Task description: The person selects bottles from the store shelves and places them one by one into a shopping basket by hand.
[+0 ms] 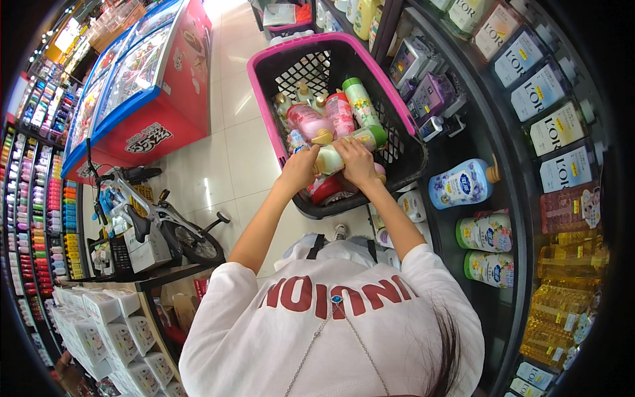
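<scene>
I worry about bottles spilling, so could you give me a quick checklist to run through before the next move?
1. Left hand on the pale container: ok.
2. Right hand on it too: ok.
3. Grip secure from below: cannot tell; the undersides are hidden.
4. Basket opening facing up: ok.
5. Contents neatly lined up: not ok; the pink bottle and green-capped bottle lie at different angles.
6. Blue bottle on the shelf clear of the right arm: ok.
</scene>
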A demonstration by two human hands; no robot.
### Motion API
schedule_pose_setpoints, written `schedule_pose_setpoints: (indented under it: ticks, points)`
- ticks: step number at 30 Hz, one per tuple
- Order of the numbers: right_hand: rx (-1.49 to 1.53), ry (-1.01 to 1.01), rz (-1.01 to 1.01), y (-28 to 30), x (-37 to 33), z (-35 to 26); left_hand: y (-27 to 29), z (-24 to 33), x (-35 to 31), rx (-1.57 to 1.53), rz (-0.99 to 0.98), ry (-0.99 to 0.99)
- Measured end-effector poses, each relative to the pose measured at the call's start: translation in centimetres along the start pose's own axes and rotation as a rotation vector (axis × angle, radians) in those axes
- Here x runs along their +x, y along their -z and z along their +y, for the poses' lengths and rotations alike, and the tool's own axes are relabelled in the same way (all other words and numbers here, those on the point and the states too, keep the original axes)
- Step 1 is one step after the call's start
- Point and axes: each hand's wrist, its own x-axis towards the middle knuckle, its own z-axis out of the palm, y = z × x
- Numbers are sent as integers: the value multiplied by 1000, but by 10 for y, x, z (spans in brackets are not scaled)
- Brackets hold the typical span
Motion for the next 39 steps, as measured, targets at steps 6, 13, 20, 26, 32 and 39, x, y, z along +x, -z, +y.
schedule_pose_setpoints:
  ticks: [6, 13, 20, 26, 32, 39]
  points:
    - [-33, 15, -75, -2, 3, -4, -18, -20, 0, 6, 20, -45]
    - [27, -34, -110, -1, -1, -5, -12, -12, -3, 65, -13, -23]
    - [258, -232, 43, 37, -21, -23, 14, 12, -25, -28, 44, -29]
    - [798, -660, 280, 81, -79, -33, 46, 70, -35, -252, -21, -194]
    - [850, -975, 496, 117, -166, -51, 35, 128, -30, -543, -273, -415]
    - [688, -1212, 795, 156, -287, -75, -32, 205, -24, -572, -657, -600]
